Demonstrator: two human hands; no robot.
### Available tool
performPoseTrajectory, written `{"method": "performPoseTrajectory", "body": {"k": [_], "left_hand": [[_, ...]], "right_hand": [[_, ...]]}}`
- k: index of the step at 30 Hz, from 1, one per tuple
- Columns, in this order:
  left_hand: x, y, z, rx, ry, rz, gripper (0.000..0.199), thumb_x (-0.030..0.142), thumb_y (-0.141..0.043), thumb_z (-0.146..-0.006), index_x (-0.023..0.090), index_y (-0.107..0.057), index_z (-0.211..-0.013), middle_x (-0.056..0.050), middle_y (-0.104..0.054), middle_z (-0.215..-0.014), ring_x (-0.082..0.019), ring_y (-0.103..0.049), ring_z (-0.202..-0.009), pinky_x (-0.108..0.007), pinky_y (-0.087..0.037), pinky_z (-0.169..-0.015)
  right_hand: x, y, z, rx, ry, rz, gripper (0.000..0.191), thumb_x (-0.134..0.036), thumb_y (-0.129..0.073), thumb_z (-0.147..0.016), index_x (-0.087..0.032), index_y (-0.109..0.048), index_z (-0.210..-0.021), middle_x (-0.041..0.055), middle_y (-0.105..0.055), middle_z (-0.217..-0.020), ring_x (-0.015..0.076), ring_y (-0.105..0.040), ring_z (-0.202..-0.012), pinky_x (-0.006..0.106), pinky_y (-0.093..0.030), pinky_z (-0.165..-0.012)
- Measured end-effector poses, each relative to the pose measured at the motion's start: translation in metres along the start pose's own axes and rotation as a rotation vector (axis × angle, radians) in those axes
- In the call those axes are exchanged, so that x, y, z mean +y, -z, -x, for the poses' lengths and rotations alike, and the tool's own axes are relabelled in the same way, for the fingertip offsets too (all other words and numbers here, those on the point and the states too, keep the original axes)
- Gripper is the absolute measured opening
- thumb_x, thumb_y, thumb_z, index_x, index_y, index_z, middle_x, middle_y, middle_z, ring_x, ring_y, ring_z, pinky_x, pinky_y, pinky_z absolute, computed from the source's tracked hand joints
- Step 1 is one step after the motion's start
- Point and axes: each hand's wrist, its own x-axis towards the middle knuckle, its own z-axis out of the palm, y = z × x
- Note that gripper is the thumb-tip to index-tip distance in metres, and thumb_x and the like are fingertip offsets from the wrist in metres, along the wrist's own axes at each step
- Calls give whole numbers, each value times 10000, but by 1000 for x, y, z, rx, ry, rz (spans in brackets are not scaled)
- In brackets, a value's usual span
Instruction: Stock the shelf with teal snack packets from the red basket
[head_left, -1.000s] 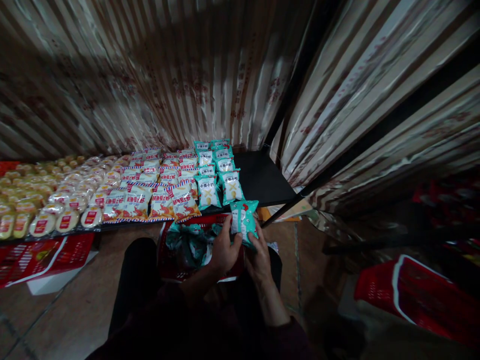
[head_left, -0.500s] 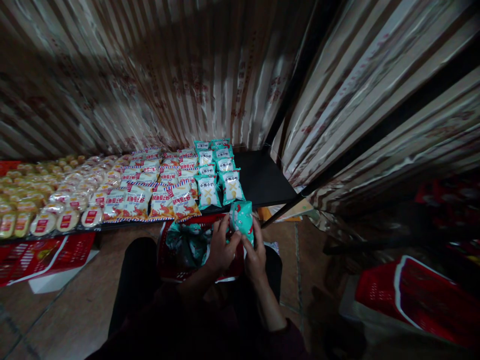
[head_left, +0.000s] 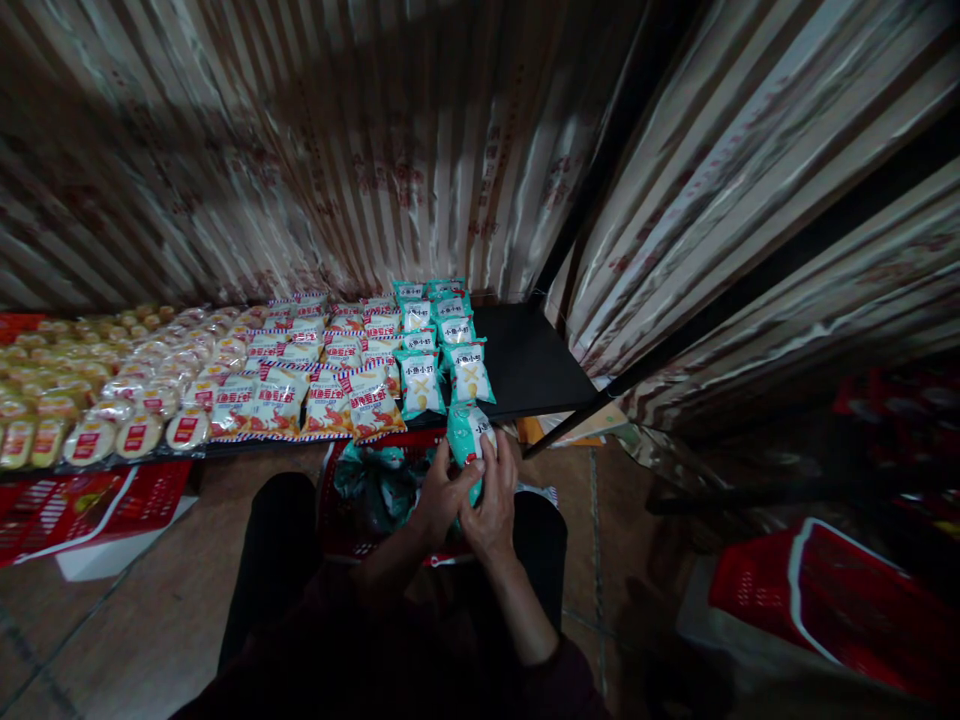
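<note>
Between both hands I hold a teal snack bag (head_left: 463,428), in front of the shelf edge. My left hand (head_left: 441,497) is closed on its left and lower side. My right hand (head_left: 491,500) wraps its right side, fingers across the front. Just beyond, matching teal-and-white snack bags (head_left: 421,383) stand in two columns on the black shelf (head_left: 525,360). Below my hands, a red basket (head_left: 352,548) sits between my knees with more teal bags (head_left: 375,485) in it, partly covered by my left arm.
Left of the teal bags lie rows of white-and-orange snack bags (head_left: 281,398), round wrapped cakes (head_left: 139,435) and yellow packaged cakes (head_left: 49,440). A black shelf post (head_left: 570,425) slants at the right. Other red baskets stand on the floor at left (head_left: 150,500) and right (head_left: 757,575). Striped curtains (head_left: 360,150) hang behind.
The teal bag has turned in my hands, so part of its white printed front now shows. My right hand has shifted left and up over it.
</note>
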Motion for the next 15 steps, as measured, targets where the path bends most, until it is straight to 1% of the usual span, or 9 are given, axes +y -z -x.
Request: {"method": "performPoseTrajectory", "body": {"k": [3,6,10,12,15], "left_hand": [[0,2,1,-9,10,41,531,370,-710,-746,200,-536,-1218,-83,-634,-1193,-225,-600,-1058,-337,-432,-957],[-2,7,-1,11,13,47,493,364,-721,-736,185,-564,-1168,-82,-649,-1163,-230,-598,-1063,-334,-427,-960],[-1,13,-6,38,43,63,459,380,-709,-736,176,-588,-1129,-80,-661,-1137,-234,-601,-1060,-342,-417,-967],[2,15,-7,50,75,98,462,382,-723,-713,170,-596,-1103,-85,-669,-1118,-240,-610,-1046,-349,-424,-956],[8,16,-7,77,116,157,521,376,-772,-646,161,-594,-1086,-90,-691,-1054,-256,-630,-1010,-370,-445,-936]], "right_hand": [[-3,-3,3,-9,27,75,610,-301,-426,-885,-262,-239,-1464,128,-233,-1523,334,-236,-1395,599,-293,-1053],[-6,-5,6,-14,58,154,632,-313,-445,-879,-230,-231,-1468,147,-213,-1530,351,-220,-1395,598,-309,-1037],[-11,-4,9,-41,106,183,654,-354,-467,-869,-215,-240,-1466,156,-201,-1535,364,-221,-1392,592,-323,-1027],[-12,-3,10,-55,113,156,640,-370,-472,-869,-215,-267,-1455,153,-233,-1525,356,-245,-1387,581,-332,-1027],[-12,-1,10,-47,92,70,563,-324,-443,-898,-211,-309,-1433,150,-347,-1476,308,-334,-1357,538,-360,-1028]]}}
